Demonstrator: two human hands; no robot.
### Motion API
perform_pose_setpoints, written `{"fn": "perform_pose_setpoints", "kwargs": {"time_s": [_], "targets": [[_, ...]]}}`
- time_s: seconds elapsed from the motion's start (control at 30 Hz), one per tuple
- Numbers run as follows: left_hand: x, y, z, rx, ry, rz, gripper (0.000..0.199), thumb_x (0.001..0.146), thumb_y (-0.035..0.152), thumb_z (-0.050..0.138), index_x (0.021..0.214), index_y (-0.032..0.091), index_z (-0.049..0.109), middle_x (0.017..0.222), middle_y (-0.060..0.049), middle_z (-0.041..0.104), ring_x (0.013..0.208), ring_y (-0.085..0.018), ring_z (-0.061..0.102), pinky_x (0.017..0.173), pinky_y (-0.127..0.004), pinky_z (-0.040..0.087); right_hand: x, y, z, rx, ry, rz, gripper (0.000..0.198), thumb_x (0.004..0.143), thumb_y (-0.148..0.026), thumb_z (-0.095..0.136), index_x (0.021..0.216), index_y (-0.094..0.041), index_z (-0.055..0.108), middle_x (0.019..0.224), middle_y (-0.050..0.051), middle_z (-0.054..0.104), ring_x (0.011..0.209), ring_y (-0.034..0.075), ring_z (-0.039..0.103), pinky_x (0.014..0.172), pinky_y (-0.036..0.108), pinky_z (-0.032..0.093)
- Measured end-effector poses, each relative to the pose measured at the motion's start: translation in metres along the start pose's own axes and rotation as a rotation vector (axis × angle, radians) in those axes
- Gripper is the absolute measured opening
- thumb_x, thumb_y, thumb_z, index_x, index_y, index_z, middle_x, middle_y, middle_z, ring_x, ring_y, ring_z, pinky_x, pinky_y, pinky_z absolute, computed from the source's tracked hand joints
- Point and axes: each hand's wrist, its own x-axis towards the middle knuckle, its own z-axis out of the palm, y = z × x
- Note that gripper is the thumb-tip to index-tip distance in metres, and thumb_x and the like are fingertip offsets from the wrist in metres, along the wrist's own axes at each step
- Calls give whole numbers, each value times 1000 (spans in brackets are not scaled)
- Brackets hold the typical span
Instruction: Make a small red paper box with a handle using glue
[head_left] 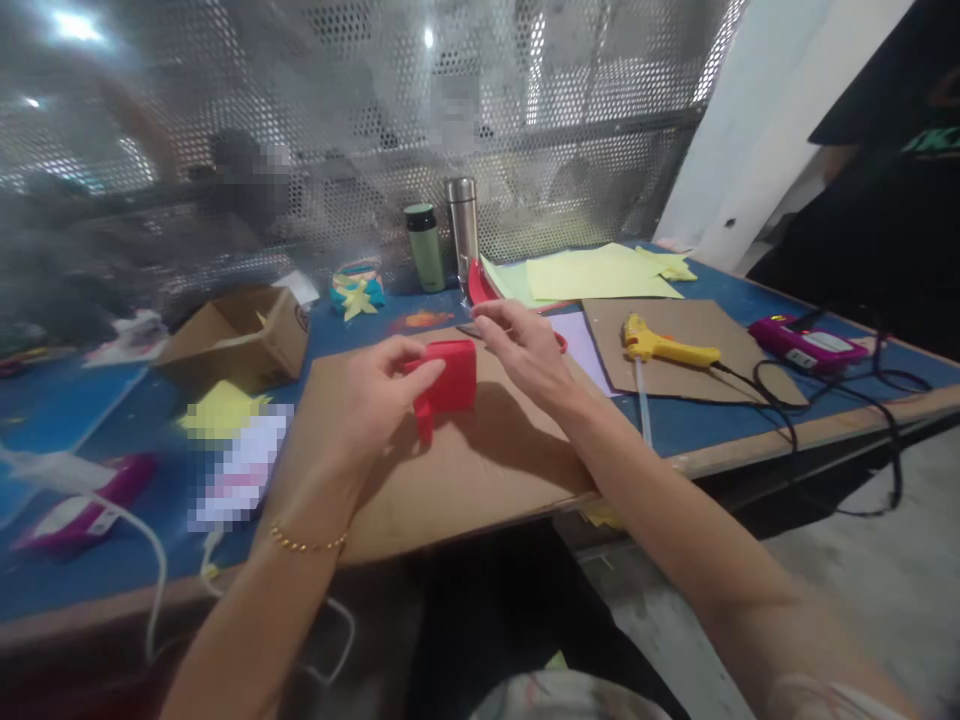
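Observation:
My left hand (382, 395) pinches a red folded piece (454, 378) between thumb and fingers, over a cardboard sheet (480, 480). It looks like stiff paper or felt, with a narrow strip hanging down at its left. Just to the right, my right hand (525, 350) hovers with its fingers loosely bent and apart, and nothing shows at the fingertips. Behind that hand, a thin dark blade and a red loop (561, 342) peek out, perhaps scissors; the hand hides the middle.
A yellow glue gun (667, 348) rests on cardboard at the right, its black cord trailing to a purple device (808, 345). Yellow sheets (600, 272), a green tumbler (425, 250) and a steel flask (464, 225) stand behind. An open carton (240, 340) sits left. A person in black stands at right.

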Motion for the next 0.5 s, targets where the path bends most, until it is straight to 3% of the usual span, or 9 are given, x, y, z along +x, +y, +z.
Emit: {"fn": "perform_pose_setpoints", "kwargs": {"time_s": [0.13, 0.27, 0.5], "targets": [[-1, -1, 2, -26, 20, 17, 19, 70, 30, 83, 78, 18, 70, 72, 0, 71, 61, -13, 64, 53, -22, 54, -7, -9, 1, 139, -204, 147, 36, 97, -53, 63, 115, -22, 68, 121, 8, 73, 110, 21, 67, 98, 39, 55], [-4, 6, 5, -33, 28, 37, 15, 71, 27, 81, 77, 18, 72, 73, -1, 72, 64, -14, 66, 57, -23, 55, -9, -14, 3, 145, -293, 214, 48, 87, -48, 78, 124, -21, 66, 133, 11, 70, 118, 25, 67, 101, 44, 56], [-6, 12, 5, 40, 51, 7, 11, 74, 26, 79, 78, 18, 73, 70, 0, 71, 58, -13, 64, 51, -21, 51, -8, -11, 4, 203, -270, 147, 27, 87, -35, 76, 107, -18, 68, 108, 8, 76, 97, 20, 72, 85, 37, 60]]}}
